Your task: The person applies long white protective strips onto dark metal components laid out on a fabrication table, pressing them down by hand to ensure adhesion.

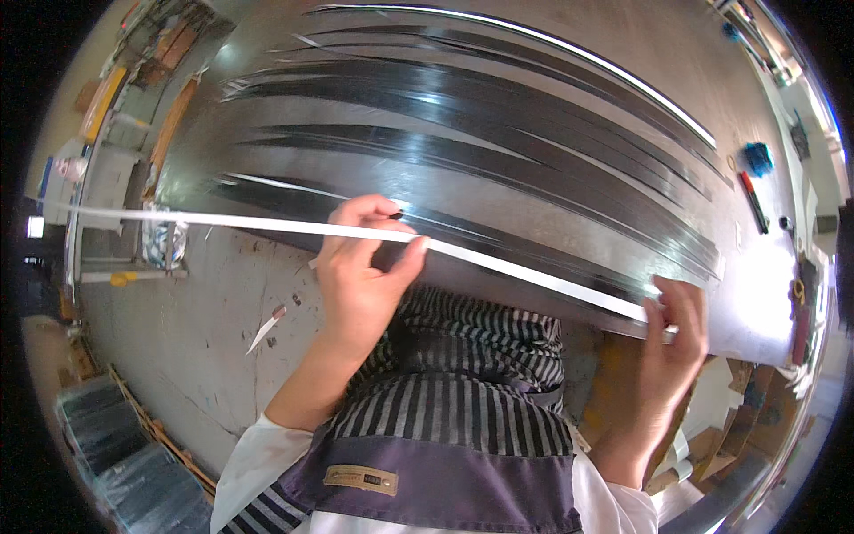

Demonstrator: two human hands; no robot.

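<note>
A long, narrow white strip (534,278) runs through both grips, raised in front of the body over the near edge of the desk. The left grip (356,271) pinches it between thumb and fingers partway along. The right grip (676,329), slightly blurred, has its thumb and fingertips pressed together on the strip's right end. Between the two the strip looks taut and nearly flat; beyond the left grip a long free length reaches out past the desk's side, its tip too faint to make out.

The strip should be light and thin, springy along its length and easily bent across its flat face. Its smooth surface may slide under loose fingers, and a sharp bend could leave a kink. A flat pinch near one end plus a second hold farther along seems best, since the free length would probably sag or sway; the narrow edges may be sharp.

Just beyond the grips, dark strips (551,156) lie fanned lengthwise across the desk (640,62). Farther out, past the right grip, sit a red-and-black marker (754,200) and a blue tuft (758,158).
</note>
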